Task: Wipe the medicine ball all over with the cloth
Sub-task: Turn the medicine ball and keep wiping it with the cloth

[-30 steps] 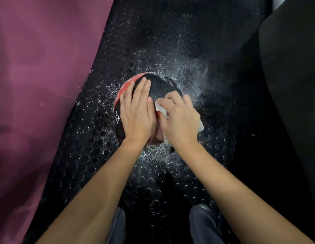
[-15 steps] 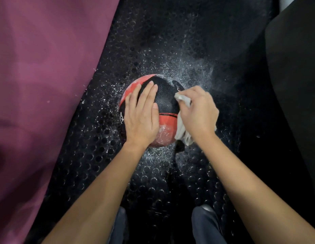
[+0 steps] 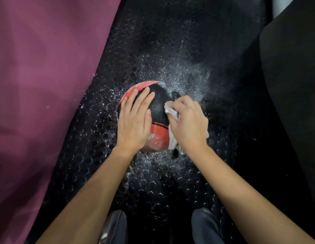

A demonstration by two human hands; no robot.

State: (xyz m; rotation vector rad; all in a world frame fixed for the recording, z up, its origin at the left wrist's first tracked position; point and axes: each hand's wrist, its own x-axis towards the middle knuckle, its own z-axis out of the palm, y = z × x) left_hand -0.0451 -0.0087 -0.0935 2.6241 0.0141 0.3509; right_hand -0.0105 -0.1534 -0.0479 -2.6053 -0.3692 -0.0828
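Medicine ball (image 3: 158, 110): red and black, set on the studded black floor mat (image 3: 103, 155) between the two forearms; top and near side in view, underside hidden.
Residue: a pale film is seen on the near red panel (image 3: 155, 140); white powder (image 3: 184, 80) is scattered on the mat around the ball, thickest on the far right side.
Cloth (image 3: 170, 111): white, bunched; pressed to the ball's right flank, with a loose tail hanging below the wrist.
Right hand (image 3: 188, 124): fingers curled round the cloth, gripping it against the ball.
Left hand (image 3: 135, 118): laid flat on the ball's left top, fingers straight and close together, nothing gripped; the ball is steadied by it.
Step in hand: right side judged to be under the wipe; near panel and underside judged not yet done.
Method advised: short overlapping strokes to be kept under firm pressure; ball to be turned by the flat hand so fresh faces are presented; cloth to be refolded once loaded.
Risk: powder may be picked up again from the mat when the ball is rolled.
Surroundings: maroon fabric (image 3: 38, 85) at left; dark surface at right, possibly upholstery, too dim to identify.
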